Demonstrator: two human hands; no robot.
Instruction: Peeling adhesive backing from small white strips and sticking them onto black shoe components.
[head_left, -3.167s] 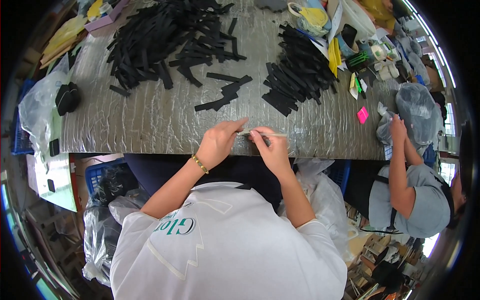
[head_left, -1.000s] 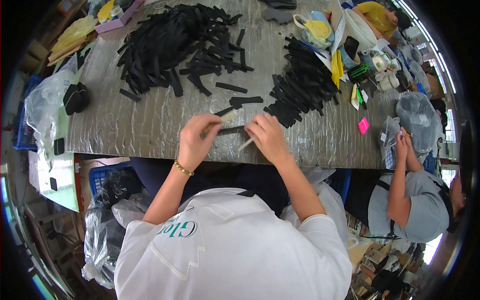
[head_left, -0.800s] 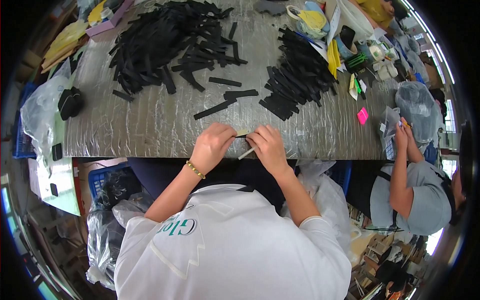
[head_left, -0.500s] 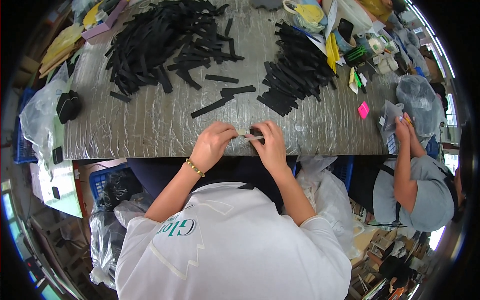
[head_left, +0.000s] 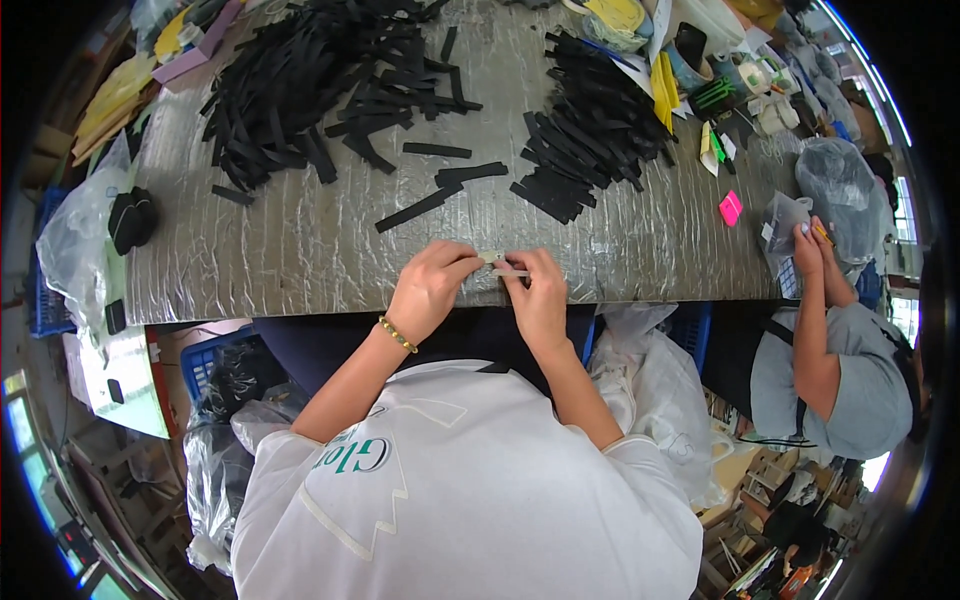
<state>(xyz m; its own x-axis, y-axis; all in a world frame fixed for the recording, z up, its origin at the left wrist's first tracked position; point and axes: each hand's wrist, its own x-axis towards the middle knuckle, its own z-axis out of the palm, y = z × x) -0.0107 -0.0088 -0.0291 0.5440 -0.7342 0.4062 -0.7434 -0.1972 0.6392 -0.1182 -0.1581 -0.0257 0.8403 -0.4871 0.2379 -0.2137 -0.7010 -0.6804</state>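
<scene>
A long table (head_left: 300,250) wrapped in crinkled silver foil fills the upper half of the view, its near edge running just in front of the person's chest. At that near edge, about the middle, the left hand (head_left: 428,290) and the right hand (head_left: 540,295) meet over a thin pale strip (head_left: 503,268). Both pinch it between thumb and fingertips, one at each end, the other fingers curled in; it appears to be a narrow tape or backing, though it is too small to tell for sure.

On the far left of the table lies a loose heap of black strips (head_left: 310,80). To the far right lies a tidier stack of black strips (head_left: 590,130), and a few stray black strips (head_left: 440,190) lie between them, nearer the hands. A black pouch (head_left: 130,218) sits by a clear plastic bag (head_left: 75,240) at the left end.

At the far right corner stand yellow sheets (head_left: 665,90), a green comb-like piece (head_left: 712,95) and a small pink note (head_left: 731,208). A co-worker in grey (head_left: 840,370) sits to the right, hands raised on a small clear packet (head_left: 782,222). A blue crate (head_left: 215,360) and filled plastic bags sit under the table.
</scene>
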